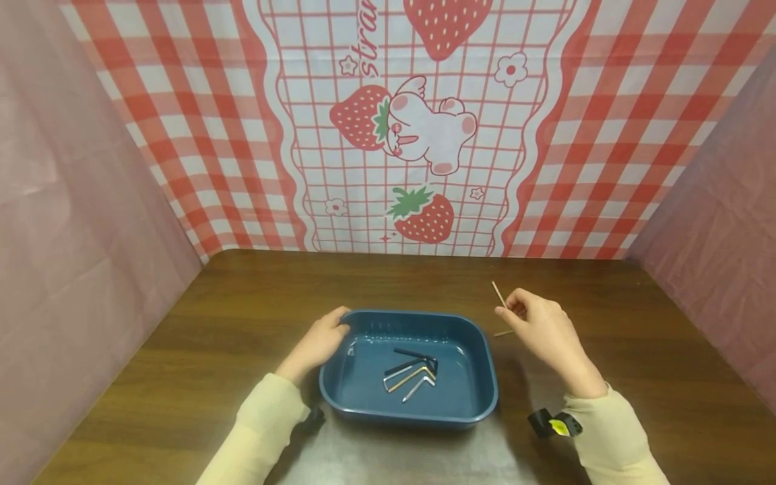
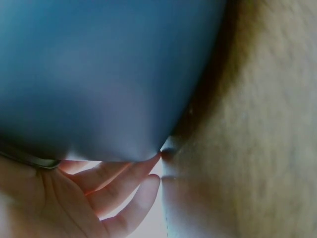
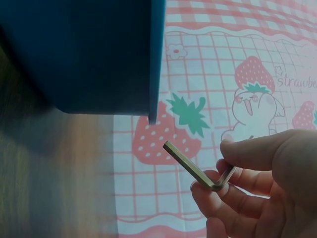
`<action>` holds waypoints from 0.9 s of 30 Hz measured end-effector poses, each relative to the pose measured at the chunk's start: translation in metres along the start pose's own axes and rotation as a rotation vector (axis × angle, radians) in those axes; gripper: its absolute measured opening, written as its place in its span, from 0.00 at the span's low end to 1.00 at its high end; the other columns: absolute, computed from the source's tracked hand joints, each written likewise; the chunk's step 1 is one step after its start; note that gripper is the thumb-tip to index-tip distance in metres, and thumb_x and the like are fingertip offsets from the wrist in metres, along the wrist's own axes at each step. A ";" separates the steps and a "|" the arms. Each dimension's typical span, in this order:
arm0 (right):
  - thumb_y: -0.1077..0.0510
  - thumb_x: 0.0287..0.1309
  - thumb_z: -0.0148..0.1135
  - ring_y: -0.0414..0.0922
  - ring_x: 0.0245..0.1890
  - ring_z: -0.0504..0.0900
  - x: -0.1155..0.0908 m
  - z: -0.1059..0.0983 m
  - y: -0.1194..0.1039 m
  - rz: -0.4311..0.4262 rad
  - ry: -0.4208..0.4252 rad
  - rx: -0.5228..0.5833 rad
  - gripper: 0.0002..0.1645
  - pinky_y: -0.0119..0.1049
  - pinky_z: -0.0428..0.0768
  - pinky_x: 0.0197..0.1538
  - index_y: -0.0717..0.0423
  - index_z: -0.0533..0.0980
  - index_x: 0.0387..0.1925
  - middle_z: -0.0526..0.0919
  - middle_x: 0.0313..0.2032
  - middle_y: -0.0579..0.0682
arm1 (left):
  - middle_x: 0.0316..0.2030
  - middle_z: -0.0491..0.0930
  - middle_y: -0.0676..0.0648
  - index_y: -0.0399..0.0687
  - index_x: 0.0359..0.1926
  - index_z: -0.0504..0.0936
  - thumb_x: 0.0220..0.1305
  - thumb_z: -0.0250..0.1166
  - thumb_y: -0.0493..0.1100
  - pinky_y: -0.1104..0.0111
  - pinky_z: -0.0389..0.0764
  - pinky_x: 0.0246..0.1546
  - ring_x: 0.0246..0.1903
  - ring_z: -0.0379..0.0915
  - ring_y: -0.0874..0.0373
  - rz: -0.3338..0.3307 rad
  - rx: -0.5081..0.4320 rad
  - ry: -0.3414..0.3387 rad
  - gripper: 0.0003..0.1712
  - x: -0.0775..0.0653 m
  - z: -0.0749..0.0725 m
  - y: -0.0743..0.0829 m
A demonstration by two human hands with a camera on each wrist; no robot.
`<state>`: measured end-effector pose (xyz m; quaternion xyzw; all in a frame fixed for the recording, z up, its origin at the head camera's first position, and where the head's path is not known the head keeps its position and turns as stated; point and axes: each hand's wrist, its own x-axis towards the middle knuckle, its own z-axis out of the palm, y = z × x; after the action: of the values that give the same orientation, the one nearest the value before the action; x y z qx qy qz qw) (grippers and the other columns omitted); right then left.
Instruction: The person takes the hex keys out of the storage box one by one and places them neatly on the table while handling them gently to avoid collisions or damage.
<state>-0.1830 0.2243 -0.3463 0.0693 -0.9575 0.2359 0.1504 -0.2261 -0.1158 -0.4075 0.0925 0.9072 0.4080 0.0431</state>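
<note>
- Right hand (image 1: pixel 542 323), from the head view, pinches a bent, brass-coloured hex key (image 1: pixel 498 294) near the far right corner of the blue tray (image 1: pixel 412 419), above the wooden table (image 1: pixel 157 377). Inside the tray, other hex keys (image 1: pixel 407 378) lie loosely bunched, its walls presumably handy for keeping them together. Left hand (image 1: pixel 318 340) grips the tray's far left corner.
- From the left wrist, that hand's fingers lie against the outer wall, I'd judge to steady it; the thumb is hidden.
- From the right wrist, thumb and fingers hold the brass-coloured hex key near its bend, probably for control, leaving one arm sticking out free.
</note>
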 end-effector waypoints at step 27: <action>0.55 0.52 0.61 0.42 0.20 0.70 0.002 0.012 0.022 0.087 -0.124 -0.003 0.11 0.35 0.64 0.24 0.59 0.76 0.32 0.76 0.21 0.47 | 0.44 0.79 0.45 0.44 0.50 0.74 0.62 0.47 0.37 0.55 0.73 0.45 0.42 0.74 0.52 0.002 -0.003 -0.001 0.17 0.001 0.001 -0.002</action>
<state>-0.1924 0.2379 -0.3651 0.0418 -0.9675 0.2359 0.0805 -0.2271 -0.1159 -0.4094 0.0934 0.9066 0.4093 0.0431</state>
